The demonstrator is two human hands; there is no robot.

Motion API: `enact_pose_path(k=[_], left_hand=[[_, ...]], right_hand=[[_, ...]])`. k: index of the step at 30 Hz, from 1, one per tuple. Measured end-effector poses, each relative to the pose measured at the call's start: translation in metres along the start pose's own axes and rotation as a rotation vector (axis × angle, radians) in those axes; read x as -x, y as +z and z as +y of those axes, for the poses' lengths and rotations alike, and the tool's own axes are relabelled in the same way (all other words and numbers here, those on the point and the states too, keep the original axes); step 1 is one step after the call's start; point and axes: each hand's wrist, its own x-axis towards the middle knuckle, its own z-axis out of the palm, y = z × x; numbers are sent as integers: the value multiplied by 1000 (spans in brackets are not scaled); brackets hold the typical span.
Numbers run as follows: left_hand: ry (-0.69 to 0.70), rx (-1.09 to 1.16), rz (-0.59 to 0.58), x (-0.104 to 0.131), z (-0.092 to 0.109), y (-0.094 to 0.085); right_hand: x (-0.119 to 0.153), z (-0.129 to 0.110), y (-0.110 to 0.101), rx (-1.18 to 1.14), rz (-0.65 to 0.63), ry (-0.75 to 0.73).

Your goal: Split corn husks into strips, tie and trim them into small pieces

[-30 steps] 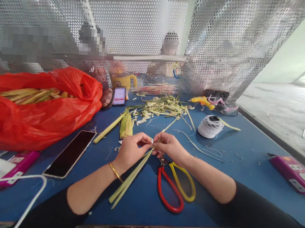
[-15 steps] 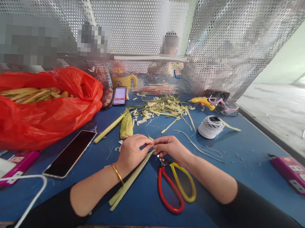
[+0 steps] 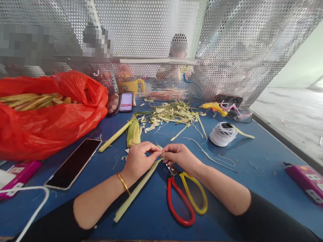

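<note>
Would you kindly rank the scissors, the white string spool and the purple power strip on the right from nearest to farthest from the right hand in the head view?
From the right hand:
1. Scissors: just below it, blades by the fingers.
2. White string spool: beyond it, to the right.
3. Purple power strip: far right of the table.

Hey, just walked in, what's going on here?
A person's left hand and right hand meet over a blue table, fingers pinched toward the far end of a pale green stalk. The exact finger work is too small to make out. The stalk slants back toward the near edge. Scissors lie by the right hand, and a pile of plant scraps lies beyond.
</note>
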Motion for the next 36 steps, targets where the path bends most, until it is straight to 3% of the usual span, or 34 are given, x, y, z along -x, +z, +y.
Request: enact_pose_path(k=[9, 26, 36], left_hand=[[-66, 11, -31, -1, -1, -1], [-6, -4, -17, -2, -1, -1], [-109, 54, -42, -3, 2, -2]], right_hand=[[-3, 1, 1, -20, 43, -31], [-5, 5, 0, 5, 89, -112], [-7, 7, -1, 22, 100, -148]])
